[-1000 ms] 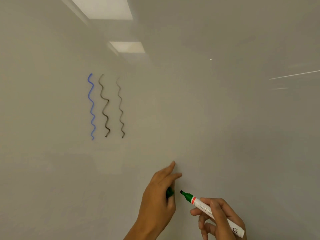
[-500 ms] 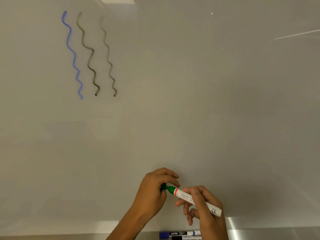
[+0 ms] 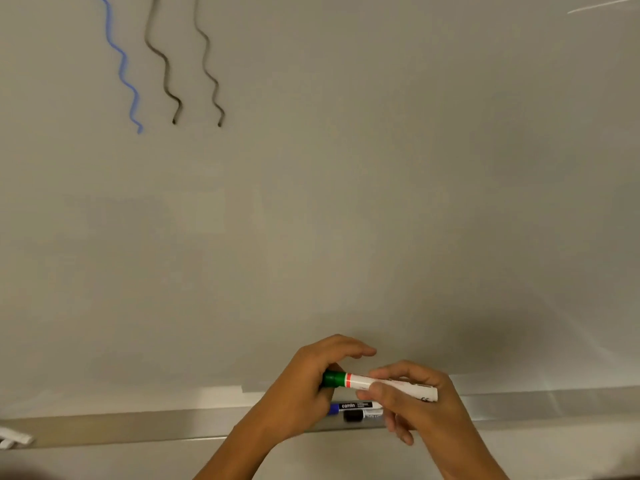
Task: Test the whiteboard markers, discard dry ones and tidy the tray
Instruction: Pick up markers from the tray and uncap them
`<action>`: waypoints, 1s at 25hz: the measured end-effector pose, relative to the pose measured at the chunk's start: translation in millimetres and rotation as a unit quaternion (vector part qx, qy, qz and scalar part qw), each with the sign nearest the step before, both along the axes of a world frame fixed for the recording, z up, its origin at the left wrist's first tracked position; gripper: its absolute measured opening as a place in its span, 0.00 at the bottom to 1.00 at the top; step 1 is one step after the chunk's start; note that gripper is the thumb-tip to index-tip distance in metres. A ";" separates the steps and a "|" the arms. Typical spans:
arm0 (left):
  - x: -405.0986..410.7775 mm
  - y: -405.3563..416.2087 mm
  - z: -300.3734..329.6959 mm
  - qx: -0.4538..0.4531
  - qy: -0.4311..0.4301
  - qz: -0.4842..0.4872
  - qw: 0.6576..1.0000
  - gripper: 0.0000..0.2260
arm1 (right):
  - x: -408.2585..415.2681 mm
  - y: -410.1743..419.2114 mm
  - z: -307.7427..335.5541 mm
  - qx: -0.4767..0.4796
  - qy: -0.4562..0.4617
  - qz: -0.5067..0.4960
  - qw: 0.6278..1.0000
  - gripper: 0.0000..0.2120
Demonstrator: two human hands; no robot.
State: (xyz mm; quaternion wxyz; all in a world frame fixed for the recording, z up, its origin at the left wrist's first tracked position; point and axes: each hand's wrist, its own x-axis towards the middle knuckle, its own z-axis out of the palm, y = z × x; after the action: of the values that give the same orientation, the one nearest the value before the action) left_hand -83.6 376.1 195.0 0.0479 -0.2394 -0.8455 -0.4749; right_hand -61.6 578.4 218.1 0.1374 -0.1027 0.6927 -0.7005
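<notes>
Green marker [image 3: 381, 384] sits level at 6 o'clock, just above the tray [image 3: 138, 427]. Left hand [image 3: 304, 393] fingers wrap the cap, right hand [image 3: 415, 400] fingers pinch the barrel. Likely light, stiff, slick plastic; grip mid-barrel. Two markers [image 3: 356, 410] lie below.

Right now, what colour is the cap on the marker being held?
Green, on the cap of the white-barrelled marker; clearest in the head view.

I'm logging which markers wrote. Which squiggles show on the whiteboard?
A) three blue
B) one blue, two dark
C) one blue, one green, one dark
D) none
B: a blue squiggle stands left of two dark squiggles on the whiteboard; no green line shows.
</notes>
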 end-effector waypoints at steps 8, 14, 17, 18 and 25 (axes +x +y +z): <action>34.4 10.4 -17.8 0.063 -0.114 -0.083 0.988 0.34 | 20.0 16.7 -35.1 -0.064 -0.169 0.093 0.979 0.25; 36.5 1.0 -23.0 0.122 -0.190 -0.106 0.968 0.39 | 5.6 -4.5 -48.5 -0.179 -0.223 0.153 0.946 0.17; 35.5 -4.8 -28.1 0.162 -0.195 -0.090 0.963 0.36 | 8.1 -11.5 -55.5 -0.161 -0.244 0.176 0.940 0.19; 35.6 -6.5 -30.5 0.177 -0.197 -0.087 0.960 0.35 | 9.8 -14.1 -54.3 -0.179 -0.251 0.170 0.936 0.19; 31.8 -13.1 -50.8 0.274 -0.204 -0.100 0.934 0.32 | 18.7 -39.1 -50.3 -0.160 -0.232 0.068 0.957 0.20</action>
State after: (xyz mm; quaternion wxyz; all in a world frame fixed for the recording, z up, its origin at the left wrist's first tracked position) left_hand -51.7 363.0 144.2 -0.1090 -0.1983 -0.6457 -0.7293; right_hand -42.9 539.3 167.8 0.3235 -0.0046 0.5120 -0.7957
